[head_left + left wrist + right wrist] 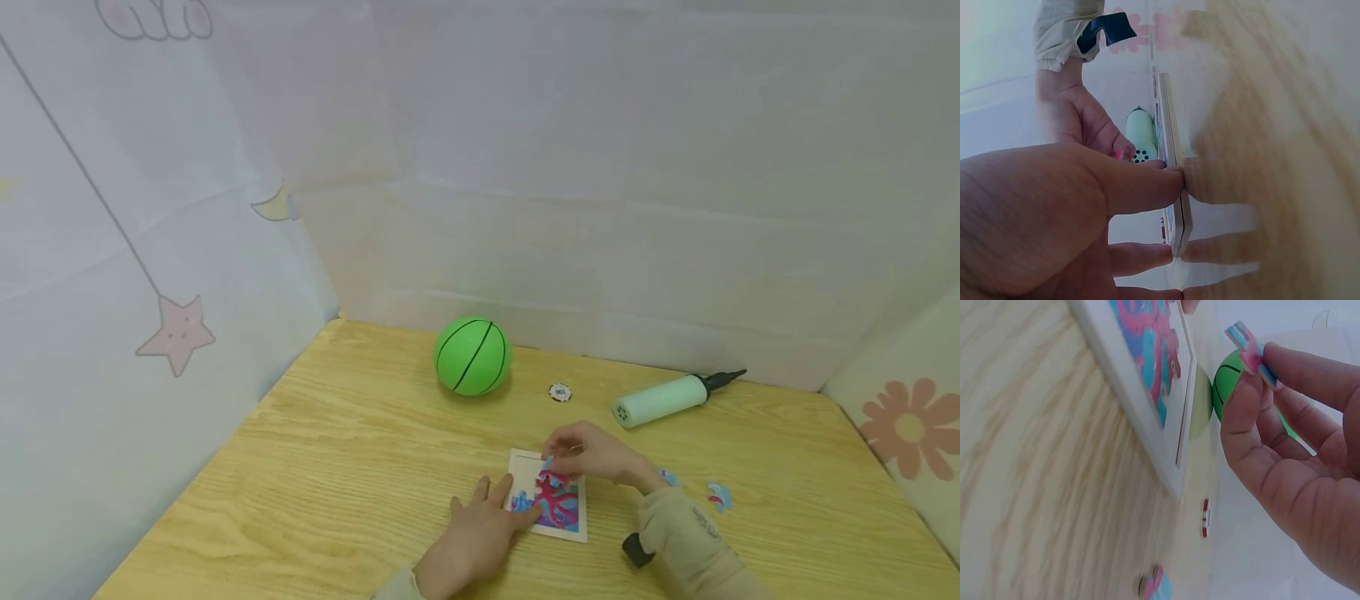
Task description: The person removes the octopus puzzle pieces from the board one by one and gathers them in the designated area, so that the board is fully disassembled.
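Note:
A jigsaw puzzle board [549, 533] with a pale frame lies on the table, partly filled with a pink and blue picture. My right hand [596, 454] is above its upper part and pinches a small pink and blue puzzle piece [1251, 356] between thumb and fingers. In the right wrist view that piece is held clear of the board. Spread out at the board's left side, my left hand [476, 533] touches the frame with its fingertips, and its thumb reaches over the lower left part. Two loose puzzle pieces, one at the right [719, 497] and one partly behind the right forearm [668, 477], lie on the table.
Beyond the board sit a green ball [472, 357], a poker chip [560, 392] and a pale green hand pump [663, 402] with a black end. Pale printed cloth [510, 167] stands up behind the wooden table [337, 450] and along its sides.

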The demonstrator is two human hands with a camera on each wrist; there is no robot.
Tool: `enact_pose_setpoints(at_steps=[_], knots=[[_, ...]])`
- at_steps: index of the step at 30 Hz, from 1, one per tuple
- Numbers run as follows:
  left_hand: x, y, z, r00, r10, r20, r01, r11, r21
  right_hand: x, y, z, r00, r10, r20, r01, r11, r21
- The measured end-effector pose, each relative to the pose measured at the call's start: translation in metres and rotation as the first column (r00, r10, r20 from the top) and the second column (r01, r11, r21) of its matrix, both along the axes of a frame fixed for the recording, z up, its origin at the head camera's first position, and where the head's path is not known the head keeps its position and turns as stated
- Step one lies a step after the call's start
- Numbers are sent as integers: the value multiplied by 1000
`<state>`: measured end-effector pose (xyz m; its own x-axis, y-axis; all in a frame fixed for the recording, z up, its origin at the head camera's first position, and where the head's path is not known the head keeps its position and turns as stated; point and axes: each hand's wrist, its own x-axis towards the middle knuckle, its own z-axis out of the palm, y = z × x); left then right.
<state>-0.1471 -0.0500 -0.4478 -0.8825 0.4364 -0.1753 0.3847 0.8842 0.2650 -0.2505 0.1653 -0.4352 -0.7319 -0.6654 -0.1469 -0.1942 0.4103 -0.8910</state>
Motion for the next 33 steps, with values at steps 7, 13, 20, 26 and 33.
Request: enact_pose_setpoints(at_steps=[7,13,20,26,33], knots=[[2,-1,0,1000,6,-12,-6,1000,0,5,24,1,999,-41,-25,42,999,35],[2,-2,0,1000,4,-28,-4,1000,4,10,45,0,999,-26,-39,26,999,24],[3,-2,-3,999,0,-39,1,1000,22,15,67,-5,998,29,-57,-27,999,30],[3,-3,-4,1000,-1,-31,2,999,33,19,79,-8,998,52,-46,-48,996,72],[2,-3,-3,999,-9,-52,11,1000,30,25,84,-6,1000,15,-11,-14,995,96]])
